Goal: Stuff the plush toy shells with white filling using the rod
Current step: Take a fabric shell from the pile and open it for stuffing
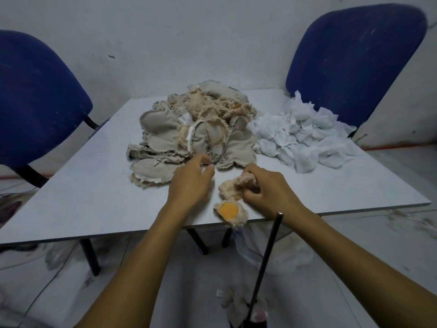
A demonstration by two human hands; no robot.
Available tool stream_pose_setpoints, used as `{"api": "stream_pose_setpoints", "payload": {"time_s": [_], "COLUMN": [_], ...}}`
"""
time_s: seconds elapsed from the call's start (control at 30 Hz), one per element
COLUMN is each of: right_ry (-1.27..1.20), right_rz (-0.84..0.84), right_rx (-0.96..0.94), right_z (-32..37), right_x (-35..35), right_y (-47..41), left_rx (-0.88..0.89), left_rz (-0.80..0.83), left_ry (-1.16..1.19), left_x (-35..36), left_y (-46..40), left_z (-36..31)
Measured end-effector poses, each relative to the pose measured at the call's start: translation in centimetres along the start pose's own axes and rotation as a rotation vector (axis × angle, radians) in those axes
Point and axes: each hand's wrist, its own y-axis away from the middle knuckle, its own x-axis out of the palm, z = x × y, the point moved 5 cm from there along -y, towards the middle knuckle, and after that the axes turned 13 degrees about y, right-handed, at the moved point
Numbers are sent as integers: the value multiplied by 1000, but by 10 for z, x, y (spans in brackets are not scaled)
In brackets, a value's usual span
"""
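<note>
Fuzzy shell (233,185) is gripped at table (94,192) front by right hand (267,188); left hand (191,183), loosely curled, nothing seen held. Rod (267,256) untouched; shell's dangling end could be dragged off the edge.

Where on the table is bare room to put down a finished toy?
Bare: the table's left side, between the shell pile and its left edge; also the near right corner, below the white filling. Crowded: the far middle and right, and the near edge by the left hand and right hand.
</note>
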Motion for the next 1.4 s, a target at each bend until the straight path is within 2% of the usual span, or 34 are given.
{"api": "stream_pose_setpoints", "payload": {"time_s": [0.1, 0.23, 0.47, 0.57, 0.67, 0.73, 0.83, 0.97, 1.03, 1.1, 1.17, 1.27, 1.4], "right_ry": [-119, -228, -295, -352, -330, -333, -388, -516, -576, -508, -279, 71, 38], "right_rz": [-77, -149, -140, -119, -15, -3, -81, -71, -25, -35, -76, -106, -233], "right_rx": [44, 69, 59, 75, 10, -10, 56, 98, 95, 131, 174, 93, -177], "right_z": [-6, -11, -9, -11, -4, -2, -8, -7, -6, -8, -13, -10, 8], "right_x": [-7, -13, -12, -15, -9, -7, -13, -16, -15, -16, -17, -16, -32], "right_y": [-3, -1, 2, 5, 11, 15, 15, 14, 14, 13, 13, 16, 23], "left_rx": [62, 68, 3, -60, -102, -94, -42, 30, 73, 79, 44, -57, -148], "left_rz": [69, 208, 251, 359, 476, 430, 334, 402, 370, 282, 204, 119, 60], "left_ry": [48, -42, 317, 500, 557, 557, 542, 522, 515, 511, 515, 519, 520], "left_x": [15, 25, 24, 26, 28, 27, 23, 26, 26, 23, 21, 22, 27], "left_y": [6, 7, 11, 19, 29, 31, 30, 32, 33, 32, 31, 31, 31], "left_z": [-8, -10, -8, -12, -15, -16, -17, -17, -17, -17, -15, -13, -12]}}
